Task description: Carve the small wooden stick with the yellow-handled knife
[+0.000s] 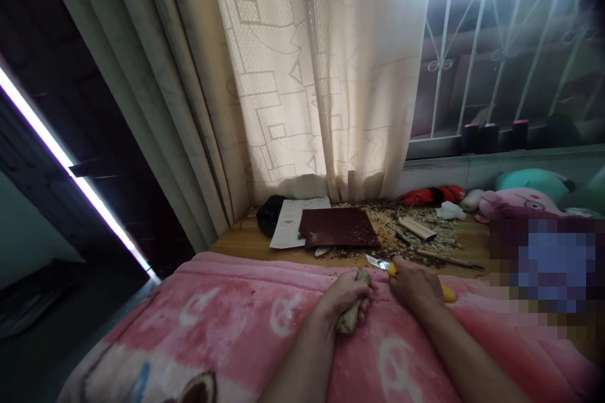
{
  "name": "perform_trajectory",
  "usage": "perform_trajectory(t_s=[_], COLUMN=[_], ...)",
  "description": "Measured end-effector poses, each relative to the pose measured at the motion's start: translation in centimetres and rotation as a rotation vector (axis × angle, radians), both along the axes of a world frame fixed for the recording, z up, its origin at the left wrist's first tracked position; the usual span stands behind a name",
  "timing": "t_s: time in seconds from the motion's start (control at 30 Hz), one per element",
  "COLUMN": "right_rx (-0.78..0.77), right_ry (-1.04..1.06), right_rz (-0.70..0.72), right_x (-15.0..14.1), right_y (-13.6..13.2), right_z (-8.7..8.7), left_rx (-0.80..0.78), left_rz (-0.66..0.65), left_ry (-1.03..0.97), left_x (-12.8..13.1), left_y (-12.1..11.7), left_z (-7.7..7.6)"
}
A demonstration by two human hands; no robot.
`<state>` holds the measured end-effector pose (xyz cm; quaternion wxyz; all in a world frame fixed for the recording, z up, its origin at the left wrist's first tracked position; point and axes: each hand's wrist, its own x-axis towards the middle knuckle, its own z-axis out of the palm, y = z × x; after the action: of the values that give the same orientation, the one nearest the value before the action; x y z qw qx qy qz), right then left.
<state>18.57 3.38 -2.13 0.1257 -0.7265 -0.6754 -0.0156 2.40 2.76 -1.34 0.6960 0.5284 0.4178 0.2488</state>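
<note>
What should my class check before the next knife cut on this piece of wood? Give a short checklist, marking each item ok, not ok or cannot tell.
1. Wood secured: ok. The left hand wraps around the pale wood piece.
2. Knife gripped: ok. The right hand closes around the yellow-handled knife.
3. Blade apart from the other hand: ok. The blade sits clear of the left hand.
4. Firm support: probably not ok. The hands work over a soft pink blanket.
5. Blade edge sharp: cannot tell. It is too small to judge.
</note>
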Motion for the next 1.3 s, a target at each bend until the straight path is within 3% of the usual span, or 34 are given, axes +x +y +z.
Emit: perform_trajectory(t_s=[0.33,0.57,0.97,1.3], right_rx=[0.099,0.098,0.049,0.052], right_ry=[-0.012,-0.015,-0.028,-0.033], right_rz=[0.184,0.234,0.212,0.110], right_x=[-0.34,-0.50,-0.75,-0.51], right_y=[-0.79,-0.87,-0.91,-0.54], right_z=[-0.47,-0.66,-0.32,-0.36], left_rx=[0.011,0.035,0.046,0.015], left_rz=[-0.015,-0.032,-0.024,-0.024], left_ry=[-0.052,-0.078,-0.072,-0.028], left_x=[-0.28,-0.24,-0.19,-0.19], left_y=[0.25,0.30,0.29,-0.07], left_z=[-0.35,-0.45,-0.64,-0.03])
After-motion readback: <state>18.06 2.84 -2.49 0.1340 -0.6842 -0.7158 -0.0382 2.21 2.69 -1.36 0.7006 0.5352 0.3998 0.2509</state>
